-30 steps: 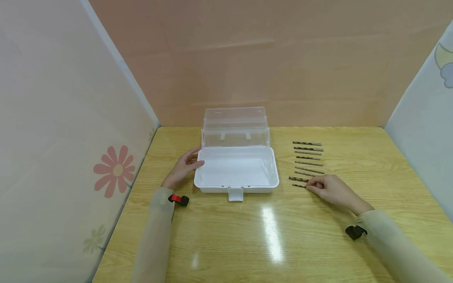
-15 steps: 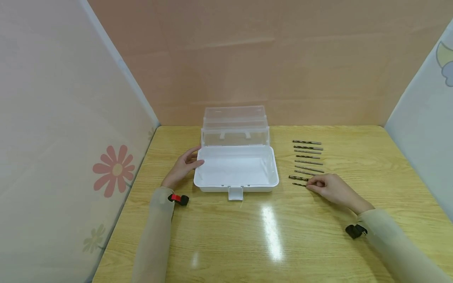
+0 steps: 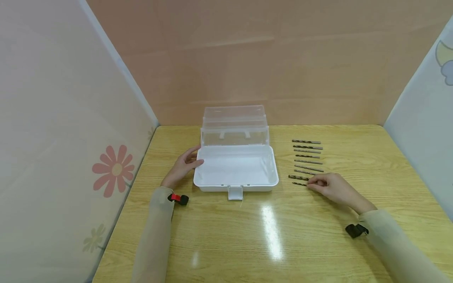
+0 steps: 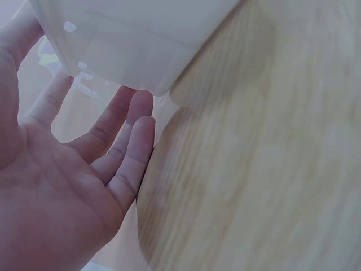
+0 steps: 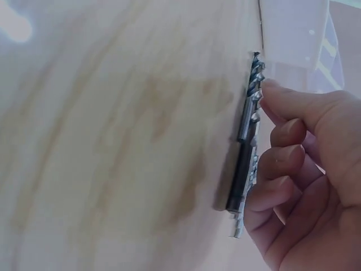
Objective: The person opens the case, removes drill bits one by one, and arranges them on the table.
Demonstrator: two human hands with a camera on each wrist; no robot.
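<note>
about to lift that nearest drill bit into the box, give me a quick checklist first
1. Box lid open: ok.
2. Box tray bare, room for a bit: ok.
3. Left hand steadying the box's left side, fingers straight: ok.
4. Right hand on the nearest drill bit, fingertips curled against it: ok.
5. Bit lifted off the table: not ok, it lies flat.
6. Only one bit pinched: cannot tell; a second lies close alongside.

The box (image 3: 236,171) stands on the table (image 3: 269,236), its lid (image 3: 234,125) raised behind it. Left of the box rests the left hand (image 3: 182,168), touching its wall. Right of the box lies a row of drill bits (image 3: 307,161). The right hand (image 3: 330,188) is at the bit (image 3: 299,184) nearest the front.
</note>
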